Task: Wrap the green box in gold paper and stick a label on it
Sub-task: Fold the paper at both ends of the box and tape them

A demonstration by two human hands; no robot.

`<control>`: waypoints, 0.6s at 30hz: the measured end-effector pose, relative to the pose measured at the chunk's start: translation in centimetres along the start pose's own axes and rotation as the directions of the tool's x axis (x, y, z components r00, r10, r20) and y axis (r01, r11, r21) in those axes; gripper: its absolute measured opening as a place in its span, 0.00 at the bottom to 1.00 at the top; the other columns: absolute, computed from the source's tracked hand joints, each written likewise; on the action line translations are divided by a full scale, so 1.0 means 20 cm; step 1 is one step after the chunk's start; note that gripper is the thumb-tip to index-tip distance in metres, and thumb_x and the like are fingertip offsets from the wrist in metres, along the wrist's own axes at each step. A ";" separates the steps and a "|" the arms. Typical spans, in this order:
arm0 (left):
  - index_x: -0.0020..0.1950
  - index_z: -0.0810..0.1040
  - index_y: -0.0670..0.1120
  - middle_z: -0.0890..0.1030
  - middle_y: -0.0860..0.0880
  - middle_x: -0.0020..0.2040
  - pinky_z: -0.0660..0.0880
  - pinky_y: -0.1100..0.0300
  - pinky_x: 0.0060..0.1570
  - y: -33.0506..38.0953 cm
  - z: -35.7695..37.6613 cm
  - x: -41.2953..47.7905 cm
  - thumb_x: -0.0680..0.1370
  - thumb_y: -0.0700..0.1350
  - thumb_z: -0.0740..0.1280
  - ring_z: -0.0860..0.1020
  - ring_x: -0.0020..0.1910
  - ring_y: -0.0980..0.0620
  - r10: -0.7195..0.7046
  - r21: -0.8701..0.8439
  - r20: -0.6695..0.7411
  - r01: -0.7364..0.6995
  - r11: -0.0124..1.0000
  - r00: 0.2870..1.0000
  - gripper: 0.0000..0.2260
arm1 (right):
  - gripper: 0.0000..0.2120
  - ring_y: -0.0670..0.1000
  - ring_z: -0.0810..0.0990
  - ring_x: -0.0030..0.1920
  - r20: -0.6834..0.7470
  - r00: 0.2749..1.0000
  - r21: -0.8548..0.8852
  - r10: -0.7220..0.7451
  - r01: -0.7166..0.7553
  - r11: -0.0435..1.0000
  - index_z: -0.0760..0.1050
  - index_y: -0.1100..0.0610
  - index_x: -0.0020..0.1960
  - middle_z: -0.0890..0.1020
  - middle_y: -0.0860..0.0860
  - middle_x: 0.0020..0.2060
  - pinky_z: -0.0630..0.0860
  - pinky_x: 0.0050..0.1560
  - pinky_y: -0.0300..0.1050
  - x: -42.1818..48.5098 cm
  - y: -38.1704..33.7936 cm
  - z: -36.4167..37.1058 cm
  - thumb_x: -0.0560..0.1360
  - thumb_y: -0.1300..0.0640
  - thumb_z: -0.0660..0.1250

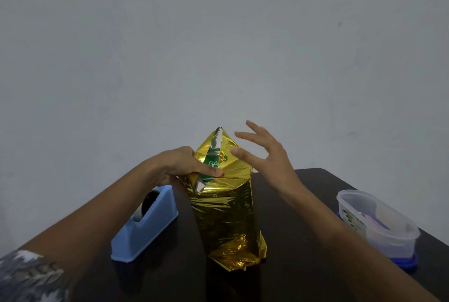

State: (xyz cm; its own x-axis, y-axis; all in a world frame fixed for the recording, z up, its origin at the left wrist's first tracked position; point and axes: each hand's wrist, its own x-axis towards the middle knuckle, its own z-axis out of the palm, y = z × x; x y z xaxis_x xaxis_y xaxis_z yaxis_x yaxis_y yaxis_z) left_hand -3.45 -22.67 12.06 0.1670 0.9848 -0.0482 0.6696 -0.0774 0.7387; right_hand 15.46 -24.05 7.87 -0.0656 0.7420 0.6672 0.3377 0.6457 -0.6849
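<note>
- 1 green box [210,165], standing upright mid-table. Only a strip of green with white lettering shows, through a gap near the top.
- 1 sheet of gold paper [226,214] around the box. The body is covered, the top is gathered into a loose peak with the silver inner side showing, and the bottom edge is crumpled on the table.
- 2 hands in view, both up at the top of the package.
- Left hand [179,165]: fingers curled round the upper left of the package, with the thumb lying across the gap and pinning the gold paper to the box.
- Right hand [269,158]: fingers spread and straight, holding nothing, just beside the upper right of the peak. It's motion-blurred, so I can't tell if a fingertip touches the foil.
- 1 blue tape dispenser [145,224] left of the box, near it, under the left forearm.
- 1 clear plastic container [379,224] at the right table edge, well apart from the box, sitting on a blue lid; contents unclear.
- 1 dark table [303,241], with a grey wall [218,46] behind it.
</note>
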 end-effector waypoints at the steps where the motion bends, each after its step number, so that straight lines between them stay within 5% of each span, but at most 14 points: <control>1: 0.55 0.78 0.40 0.83 0.41 0.48 0.79 0.54 0.44 0.00 0.00 0.00 0.66 0.51 0.77 0.81 0.45 0.46 0.000 0.001 -0.001 0.000 1.000 1.000 0.23 | 0.21 0.44 0.53 0.75 0.008 1.000 -0.086 -0.004 0.005 0.996 0.77 0.44 0.59 0.62 0.41 0.73 0.48 0.73 0.63 0.01 -0.01 -0.01 0.67 0.42 0.70; 6: 0.55 0.76 0.40 0.81 0.44 0.42 0.79 0.56 0.39 0.02 0.01 -0.02 0.68 0.50 0.75 0.80 0.41 0.47 0.005 0.021 0.000 -0.005 1.000 1.000 0.21 | 0.24 0.45 0.46 0.76 0.282 0.954 -0.454 0.102 0.039 0.890 0.74 0.43 0.64 0.53 0.41 0.76 0.37 0.72 0.60 0.05 0.02 -0.01 0.69 0.39 0.68; 13: 0.60 0.72 0.39 0.81 0.41 0.49 0.78 0.48 0.52 0.03 0.01 -0.02 0.68 0.52 0.75 0.81 0.50 0.43 0.002 0.075 -0.026 0.000 0.997 1.000 0.27 | 0.29 0.48 0.48 0.76 0.403 0.890 -0.459 0.213 -0.004 0.888 0.67 0.39 0.69 0.52 0.42 0.76 0.39 0.72 0.64 0.08 0.01 -0.02 0.70 0.37 0.66; 18: 0.59 0.71 0.40 0.81 0.41 0.48 0.79 0.47 0.50 0.03 0.01 -0.02 0.65 0.54 0.76 0.80 0.49 0.43 -0.006 0.078 -0.036 0.009 0.997 0.999 0.30 | 0.42 0.50 0.56 0.75 0.390 0.881 -0.447 0.267 -0.073 0.892 0.66 0.39 0.69 0.56 0.41 0.75 0.49 0.72 0.65 0.09 0.01 0.02 0.57 0.30 0.68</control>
State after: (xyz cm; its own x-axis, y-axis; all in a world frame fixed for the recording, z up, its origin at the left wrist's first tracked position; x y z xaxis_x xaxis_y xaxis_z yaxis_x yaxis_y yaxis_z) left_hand -2.98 -23.11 12.29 0.1368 0.9902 -0.0286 0.7252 -0.0804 0.6839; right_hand 15.01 -22.60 8.79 -0.3336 0.8966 0.2911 0.7254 0.4414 -0.5282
